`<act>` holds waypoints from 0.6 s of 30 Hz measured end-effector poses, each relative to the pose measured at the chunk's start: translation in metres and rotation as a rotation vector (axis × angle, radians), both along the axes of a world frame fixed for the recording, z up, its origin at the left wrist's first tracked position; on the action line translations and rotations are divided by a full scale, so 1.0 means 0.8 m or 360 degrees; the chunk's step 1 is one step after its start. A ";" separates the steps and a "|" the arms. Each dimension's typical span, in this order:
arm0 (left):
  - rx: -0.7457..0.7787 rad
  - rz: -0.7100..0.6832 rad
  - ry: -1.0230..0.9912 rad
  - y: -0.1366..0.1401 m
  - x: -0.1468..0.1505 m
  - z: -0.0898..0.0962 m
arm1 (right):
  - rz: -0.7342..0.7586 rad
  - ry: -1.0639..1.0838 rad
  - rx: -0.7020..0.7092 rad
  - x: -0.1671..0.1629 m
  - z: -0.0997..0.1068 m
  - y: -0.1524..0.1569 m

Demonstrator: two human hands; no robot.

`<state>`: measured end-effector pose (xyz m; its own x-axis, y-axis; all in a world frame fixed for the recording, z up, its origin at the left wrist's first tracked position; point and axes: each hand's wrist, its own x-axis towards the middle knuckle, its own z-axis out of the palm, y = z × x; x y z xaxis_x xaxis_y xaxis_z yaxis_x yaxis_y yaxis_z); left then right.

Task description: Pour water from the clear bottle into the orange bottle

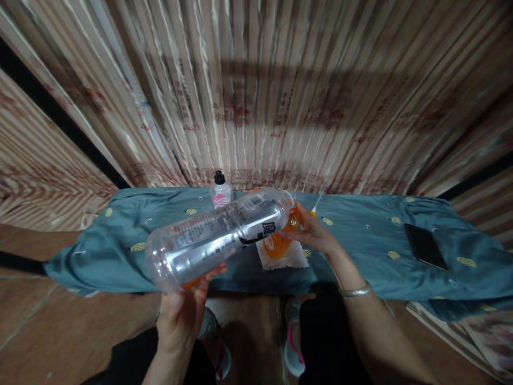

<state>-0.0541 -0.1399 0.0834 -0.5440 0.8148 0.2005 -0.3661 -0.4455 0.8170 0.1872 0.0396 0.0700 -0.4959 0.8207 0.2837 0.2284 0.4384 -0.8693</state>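
Note:
My left hand [182, 307] supports the base of a large clear plastic bottle [220, 235] with a silver label. The bottle lies tilted across the view, its neck up and to the right, and liquid cannot be made out in it. My right hand [315, 232] is closed around the upper part of an orange see-through bottle [276, 248], close to the clear bottle's mouth. Whether the two bottles touch there cannot be told. Beneath the orange bottle is a white cloth [295, 258]. The clear bottle hides part of the orange one.
A small bottle with a black cap and pink label [221, 195] stands behind the clear bottle. A thin pale stick-like thing [319, 200] lies past my right hand. A dark flat phone-like object [425, 246] rests rightward on the teal-covered table [360, 246]. Striped curtains [256, 107] hang behind.

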 end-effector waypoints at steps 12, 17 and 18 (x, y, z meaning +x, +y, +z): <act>-0.0016 -0.0023 -0.0012 -0.002 0.001 -0.001 | -0.0030 0.0005 -0.0006 0.000 -0.005 0.002; -0.0034 -0.0023 -0.0009 -0.001 0.000 -0.001 | -0.0034 -0.0011 -0.0024 0.000 -0.002 0.001; -0.0041 -0.0023 -0.0012 -0.001 0.001 0.000 | -0.0032 -0.0010 -0.0023 0.000 -0.001 0.001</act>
